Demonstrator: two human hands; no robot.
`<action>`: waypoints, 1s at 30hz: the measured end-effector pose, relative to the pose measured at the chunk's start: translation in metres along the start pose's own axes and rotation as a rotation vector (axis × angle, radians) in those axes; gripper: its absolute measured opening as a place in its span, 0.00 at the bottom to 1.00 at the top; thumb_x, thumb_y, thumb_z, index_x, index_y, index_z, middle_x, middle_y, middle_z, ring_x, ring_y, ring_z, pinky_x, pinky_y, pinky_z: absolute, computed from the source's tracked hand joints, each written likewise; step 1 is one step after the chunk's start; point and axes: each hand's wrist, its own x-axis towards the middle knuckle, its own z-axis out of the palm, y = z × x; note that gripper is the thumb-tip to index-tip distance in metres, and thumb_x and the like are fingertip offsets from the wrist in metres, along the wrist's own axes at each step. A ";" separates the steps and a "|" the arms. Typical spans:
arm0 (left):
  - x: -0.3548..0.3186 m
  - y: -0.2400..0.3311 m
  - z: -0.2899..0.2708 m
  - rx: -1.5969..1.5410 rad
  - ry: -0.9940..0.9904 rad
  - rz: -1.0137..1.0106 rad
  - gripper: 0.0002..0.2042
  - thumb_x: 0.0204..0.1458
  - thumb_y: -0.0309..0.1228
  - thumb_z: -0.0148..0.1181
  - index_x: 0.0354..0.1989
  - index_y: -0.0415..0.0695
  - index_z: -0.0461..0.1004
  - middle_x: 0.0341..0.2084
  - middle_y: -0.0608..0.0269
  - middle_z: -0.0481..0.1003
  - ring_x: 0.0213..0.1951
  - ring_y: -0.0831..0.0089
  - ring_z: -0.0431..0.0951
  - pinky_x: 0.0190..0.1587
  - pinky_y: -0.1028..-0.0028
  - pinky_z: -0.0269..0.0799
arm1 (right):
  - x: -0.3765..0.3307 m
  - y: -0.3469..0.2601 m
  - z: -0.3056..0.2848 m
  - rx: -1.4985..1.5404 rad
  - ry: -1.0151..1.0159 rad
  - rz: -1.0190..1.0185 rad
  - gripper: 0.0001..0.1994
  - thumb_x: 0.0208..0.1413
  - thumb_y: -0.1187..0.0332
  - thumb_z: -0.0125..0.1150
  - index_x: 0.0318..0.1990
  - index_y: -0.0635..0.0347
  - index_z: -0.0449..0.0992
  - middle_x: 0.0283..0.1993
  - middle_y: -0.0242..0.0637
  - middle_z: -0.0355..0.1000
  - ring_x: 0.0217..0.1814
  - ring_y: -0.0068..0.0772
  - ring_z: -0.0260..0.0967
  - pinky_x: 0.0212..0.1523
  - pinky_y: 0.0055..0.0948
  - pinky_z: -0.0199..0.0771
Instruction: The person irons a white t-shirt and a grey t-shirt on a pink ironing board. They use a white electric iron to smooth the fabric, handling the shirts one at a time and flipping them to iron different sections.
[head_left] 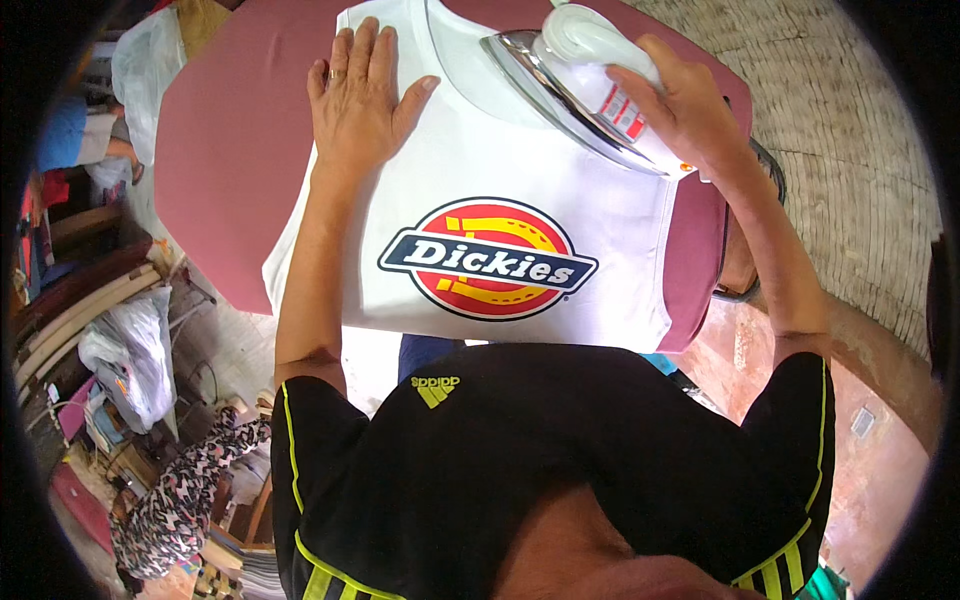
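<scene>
A white sleeveless shirt [490, 165] lies spread on a maroon-covered ironing board [225, 185]. Its front carries a red, yellow and dark blue printed emblem [488, 275]. My left hand [360, 105], with a ring on one finger, rests flat on the shirt near its upper left edge, fingers stretched out and thumb apart. At the upper right, my right hand [692, 105] wraps round the handle of a white clothes iron [590, 90] with a shiny metal base. The iron is over the shirt beside the neckline, tip toward the upper left; whether its soleplate touches the cloth cannot be told.
A dark metal frame [768, 175] juts out at the board's right edge. Clear plastic bags [130, 355] and stacked boards [85, 315] crowd the left side. At the lower left is patterned cloth [185, 500]. A rough woven-looking surface [840, 130] spreads at the right.
</scene>
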 end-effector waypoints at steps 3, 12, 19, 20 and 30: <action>-0.003 0.001 0.000 0.003 0.009 -0.004 0.37 0.55 0.64 0.43 0.68 0.52 0.63 0.68 0.55 0.60 0.72 0.56 0.51 0.70 0.47 0.40 | -0.016 0.003 -0.009 0.032 0.001 -0.030 0.16 0.62 0.58 0.59 0.49 0.59 0.73 0.34 0.53 0.77 0.34 0.53 0.79 0.32 0.41 0.76; 0.008 0.014 -0.031 -0.047 -0.150 -0.053 0.38 0.55 0.53 0.54 0.67 0.36 0.59 0.69 0.44 0.56 0.72 0.48 0.50 0.70 0.50 0.41 | 0.028 -0.013 -0.002 0.028 -0.018 0.010 0.16 0.66 0.56 0.55 0.48 0.60 0.73 0.32 0.45 0.77 0.30 0.31 0.76 0.31 0.30 0.75; 0.007 0.013 -0.032 -0.078 -0.134 -0.070 0.37 0.55 0.51 0.54 0.67 0.36 0.59 0.68 0.43 0.56 0.71 0.48 0.50 0.70 0.49 0.42 | 0.018 0.001 -0.004 0.023 0.002 -0.083 0.16 0.66 0.56 0.55 0.48 0.59 0.72 0.32 0.44 0.77 0.28 0.29 0.74 0.31 0.31 0.74; 0.007 0.013 -0.031 -0.084 -0.128 -0.065 0.37 0.55 0.51 0.55 0.67 0.36 0.59 0.68 0.43 0.56 0.71 0.48 0.50 0.70 0.49 0.42 | 0.026 -0.002 -0.004 -0.001 -0.014 -0.070 0.16 0.66 0.56 0.55 0.49 0.59 0.72 0.33 0.44 0.77 0.28 0.29 0.74 0.31 0.31 0.74; 0.005 0.014 -0.032 -0.062 -0.145 -0.078 0.37 0.55 0.51 0.54 0.67 0.38 0.59 0.69 0.44 0.56 0.71 0.48 0.50 0.69 0.48 0.42 | 0.031 -0.013 -0.005 0.057 -0.012 -0.151 0.16 0.64 0.57 0.58 0.51 0.58 0.72 0.33 0.42 0.77 0.29 0.31 0.75 0.32 0.30 0.74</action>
